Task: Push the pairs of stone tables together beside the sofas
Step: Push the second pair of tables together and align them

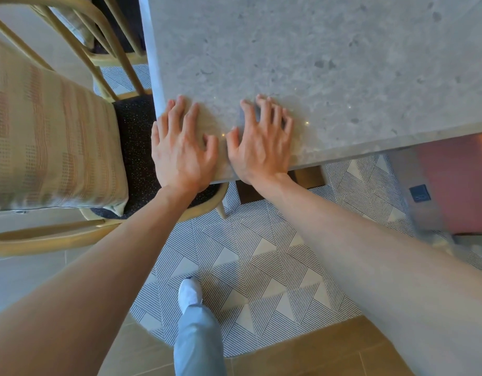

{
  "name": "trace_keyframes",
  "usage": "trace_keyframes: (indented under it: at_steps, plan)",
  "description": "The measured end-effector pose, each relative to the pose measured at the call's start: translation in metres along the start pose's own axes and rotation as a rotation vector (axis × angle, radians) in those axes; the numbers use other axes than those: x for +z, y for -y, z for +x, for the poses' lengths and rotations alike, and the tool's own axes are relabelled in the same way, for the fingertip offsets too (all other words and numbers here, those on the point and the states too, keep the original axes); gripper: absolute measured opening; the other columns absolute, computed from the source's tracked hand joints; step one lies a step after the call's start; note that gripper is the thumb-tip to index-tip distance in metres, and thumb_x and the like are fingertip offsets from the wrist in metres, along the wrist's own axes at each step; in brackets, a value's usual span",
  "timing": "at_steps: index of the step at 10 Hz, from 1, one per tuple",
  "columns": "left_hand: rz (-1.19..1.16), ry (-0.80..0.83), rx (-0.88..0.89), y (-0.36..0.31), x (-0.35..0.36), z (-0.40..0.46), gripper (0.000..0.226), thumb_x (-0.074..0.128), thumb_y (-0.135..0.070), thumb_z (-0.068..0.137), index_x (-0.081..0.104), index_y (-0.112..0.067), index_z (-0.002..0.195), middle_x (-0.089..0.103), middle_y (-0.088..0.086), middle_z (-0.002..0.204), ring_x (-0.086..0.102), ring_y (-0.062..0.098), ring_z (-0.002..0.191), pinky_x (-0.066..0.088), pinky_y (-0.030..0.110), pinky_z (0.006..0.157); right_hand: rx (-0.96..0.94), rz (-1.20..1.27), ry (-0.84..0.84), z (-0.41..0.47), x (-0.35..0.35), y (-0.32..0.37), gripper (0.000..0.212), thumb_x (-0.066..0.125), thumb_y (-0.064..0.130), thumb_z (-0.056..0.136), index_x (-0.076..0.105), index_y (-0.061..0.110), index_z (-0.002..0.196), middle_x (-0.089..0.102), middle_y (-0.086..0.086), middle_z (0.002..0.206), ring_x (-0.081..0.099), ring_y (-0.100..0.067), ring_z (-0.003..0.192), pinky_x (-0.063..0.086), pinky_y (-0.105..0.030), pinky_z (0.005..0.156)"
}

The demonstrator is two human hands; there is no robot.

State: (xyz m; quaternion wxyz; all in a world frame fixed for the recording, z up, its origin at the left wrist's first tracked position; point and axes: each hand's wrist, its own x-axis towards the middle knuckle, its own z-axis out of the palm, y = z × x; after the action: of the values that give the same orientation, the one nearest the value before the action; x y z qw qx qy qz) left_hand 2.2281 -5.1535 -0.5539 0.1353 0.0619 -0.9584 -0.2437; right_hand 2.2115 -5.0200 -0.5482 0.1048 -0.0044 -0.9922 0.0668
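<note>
A grey speckled stone table [329,63] fills the upper right of the head view, its near corner pointing toward me. My left hand [182,145] lies flat on that corner with fingers spread, the heel of the palm over the near edge. My right hand [261,139] rests palm down beside it, fingers spread and slightly bent, wrist hanging over the same edge. Neither hand holds anything. No second table is in view.
A wooden chair [71,240] with a dark seat and a striped cushion [52,137] stands tight against the table's left side. A patterned rug [261,253] lies under the table. My foot in a white shoe [189,294] stands on it. A reddish blurred object [451,185] sits at right.
</note>
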Motion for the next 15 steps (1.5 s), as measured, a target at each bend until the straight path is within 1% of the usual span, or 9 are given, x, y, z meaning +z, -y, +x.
trace_keyframes:
  at_steps: [7, 8, 9, 10, 11, 12, 13, 14, 15]
  plan:
    - [-0.027, 0.011, 0.037, 0.014, 0.003, 0.018, 0.056, 0.047, -0.036, 0.086, 0.054, -0.017, 0.139, 0.045, 0.005, 0.154, 0.034, 0.026, 0.146, 0.028, 0.049, 0.117, 0.017, -0.017, 0.001, 0.012, 0.006, 0.011, 0.055, 0.04, 0.042, 0.09, 0.05, 0.02, 0.14, 0.046, -0.01, 0.15, 0.039, -0.029, 0.141, 0.025, -0.05, 0.116]
    - [-0.006, 0.05, 0.031, 0.011, 0.001, 0.018, 0.056, 0.045, -0.035, 0.087, 0.05, -0.016, 0.139, 0.042, 0.006, 0.155, 0.031, 0.027, 0.147, 0.026, 0.05, 0.118, 0.029, -0.015, 0.016, 0.011, 0.004, 0.011, 0.055, 0.04, 0.042, 0.091, 0.049, 0.02, 0.14, 0.046, -0.01, 0.15, 0.039, -0.029, 0.141, 0.025, -0.05, 0.116]
    - [0.082, 0.208, 0.048, 0.001, -0.009, 0.018, 0.058, 0.043, -0.032, 0.091, 0.04, -0.011, 0.145, 0.03, 0.012, 0.161, 0.022, 0.031, 0.151, 0.016, 0.056, 0.12, 0.019, 0.029, 0.15, 0.014, -0.01, 0.007, 0.056, 0.04, 0.043, 0.093, 0.043, 0.02, 0.144, 0.038, -0.011, 0.155, 0.033, -0.029, 0.144, 0.022, -0.05, 0.118]
    - [0.097, 0.327, 0.0, -0.026, -0.031, 0.03, 0.052, 0.047, -0.03, 0.094, 0.042, -0.006, 0.141, 0.037, 0.018, 0.154, 0.03, 0.035, 0.144, 0.02, 0.05, 0.119, 0.025, 0.257, 0.32, 0.028, -0.047, -0.012, 0.053, 0.044, 0.042, 0.097, 0.043, 0.017, 0.144, 0.043, -0.011, 0.148, 0.04, -0.03, 0.135, 0.031, -0.046, 0.11]
    - [-0.163, 0.387, -0.071, -0.063, -0.047, 0.037, 0.045, 0.05, -0.022, 0.095, 0.048, -0.007, 0.137, 0.05, 0.019, 0.14, 0.044, 0.033, 0.13, 0.034, 0.044, 0.106, 0.1, 0.395, 0.299, 0.031, -0.084, -0.033, 0.049, 0.046, 0.039, 0.098, 0.046, 0.016, 0.141, 0.048, -0.008, 0.143, 0.044, -0.027, 0.131, 0.034, -0.042, 0.107]
    - [-0.297, 0.451, 0.037, -0.135, -0.06, 0.034, 0.042, 0.052, -0.017, 0.096, 0.049, -0.008, 0.137, 0.054, 0.015, 0.139, 0.051, 0.032, 0.126, 0.043, 0.046, 0.102, 0.178, 0.503, 0.262, 0.029, -0.148, -0.08, 0.047, 0.047, 0.032, 0.1, 0.046, 0.013, 0.143, 0.047, -0.006, 0.147, 0.042, -0.023, 0.136, 0.033, -0.039, 0.112]
    - [-0.307, 0.494, 0.084, -0.194, -0.058, 0.024, 0.039, 0.053, -0.019, 0.095, 0.051, -0.01, 0.132, 0.059, 0.014, 0.131, 0.056, 0.031, 0.118, 0.047, 0.045, 0.098, 0.21, 0.556, 0.242, 0.023, -0.195, -0.126, 0.045, 0.047, 0.03, 0.1, 0.046, 0.014, 0.142, 0.047, -0.006, 0.147, 0.043, -0.023, 0.136, 0.037, -0.042, 0.111]
    - [-0.275, 0.592, 0.15, -0.266, -0.046, -0.01, 0.035, 0.055, -0.019, 0.094, 0.053, -0.01, 0.128, 0.06, 0.015, 0.126, 0.059, 0.032, 0.112, 0.049, 0.043, 0.094, 0.243, 0.583, 0.238, 0.004, -0.245, -0.199, 0.047, 0.046, 0.034, 0.1, 0.044, 0.015, 0.143, 0.045, -0.004, 0.149, 0.046, -0.02, 0.134, 0.039, -0.04, 0.109]
    - [-0.212, 0.644, 0.204, -0.319, -0.025, -0.045, 0.036, 0.056, -0.018, 0.094, 0.052, -0.009, 0.128, 0.057, 0.014, 0.129, 0.059, 0.031, 0.113, 0.049, 0.044, 0.097, 0.298, 0.646, 0.197, -0.019, -0.279, -0.279, 0.046, 0.047, 0.035, 0.097, 0.045, 0.018, 0.14, 0.05, -0.001, 0.142, 0.053, -0.019, 0.125, 0.044, -0.039, 0.104]
